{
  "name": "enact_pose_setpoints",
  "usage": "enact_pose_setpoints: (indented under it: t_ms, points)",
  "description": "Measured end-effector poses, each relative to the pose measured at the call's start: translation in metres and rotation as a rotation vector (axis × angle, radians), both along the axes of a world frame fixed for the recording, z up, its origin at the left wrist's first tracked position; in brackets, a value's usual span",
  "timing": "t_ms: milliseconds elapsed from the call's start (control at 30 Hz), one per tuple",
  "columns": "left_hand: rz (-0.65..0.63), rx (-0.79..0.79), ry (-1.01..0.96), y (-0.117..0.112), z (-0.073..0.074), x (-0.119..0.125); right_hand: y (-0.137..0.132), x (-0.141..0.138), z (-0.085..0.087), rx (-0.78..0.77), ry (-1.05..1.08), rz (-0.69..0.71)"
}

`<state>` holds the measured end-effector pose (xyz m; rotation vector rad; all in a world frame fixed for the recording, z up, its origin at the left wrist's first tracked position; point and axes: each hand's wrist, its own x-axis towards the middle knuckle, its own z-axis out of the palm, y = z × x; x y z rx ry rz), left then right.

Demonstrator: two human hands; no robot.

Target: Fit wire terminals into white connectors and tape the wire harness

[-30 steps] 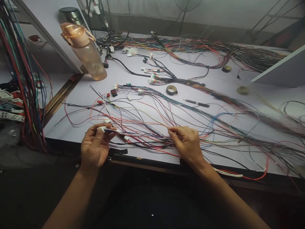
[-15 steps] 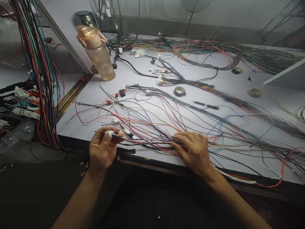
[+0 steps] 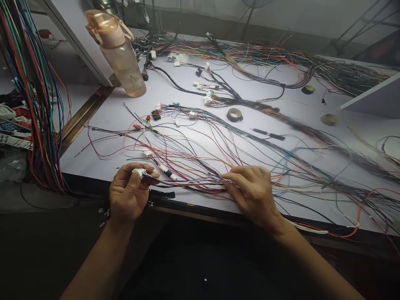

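Observation:
My left hand [image 3: 129, 191] is closed on a small white connector [image 3: 139, 172] at the near edge of the white table [image 3: 103, 121]. Thin coloured wires run from that connector rightwards to my right hand [image 3: 251, 189], whose fingers pinch the wire bundle [image 3: 200, 181] flat against the table. A second white connector [image 3: 146, 153] lies just beyond my left hand. Many loose coloured wires [image 3: 218, 146] fan out across the table between and beyond both hands.
A peach water bottle [image 3: 117, 52] stands at the back left. Two tape rolls [image 3: 235, 114] [image 3: 328, 119] and a thick harness [image 3: 281, 66] lie farther back. Hanging wires [image 3: 31, 91] drape at the left. A white board [image 3: 375, 98] juts in at the right.
My right hand has slid slightly along the wires, still pressed on them. My left hand keeps its hold on the connector. The camera view shifted a little.

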<state>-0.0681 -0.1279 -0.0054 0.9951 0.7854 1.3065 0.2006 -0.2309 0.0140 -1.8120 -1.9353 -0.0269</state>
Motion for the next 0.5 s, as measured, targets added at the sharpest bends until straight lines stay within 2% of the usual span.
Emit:
enact_pose_setpoints:
  t_ms: [67,133,200,267,367,500]
  points:
    - [0.001,0.002,-0.003,-0.001,0.001,0.001,0.005,-0.003,0.002,-0.029,-0.046,0.05]
    - [-0.001,-0.005,-0.01,-0.001,0.001,0.002,0.006,-0.005,0.004,-0.009,-0.05,0.039]
    - [-0.003,-0.014,-0.011,-0.001,0.001,0.002,0.001,-0.006,0.007,0.059,0.006,0.005]
    - [-0.005,-0.024,-0.003,0.0,0.001,0.003,-0.007,-0.008,0.009,0.077,0.07,0.03]
    - [0.001,-0.039,0.028,0.0,0.004,0.007,-0.016,-0.011,0.008,-0.018,0.057,0.133]
    - [0.043,-0.057,0.082,0.0,0.018,0.014,-0.017,-0.009,-0.002,-0.043,-0.057,0.042]
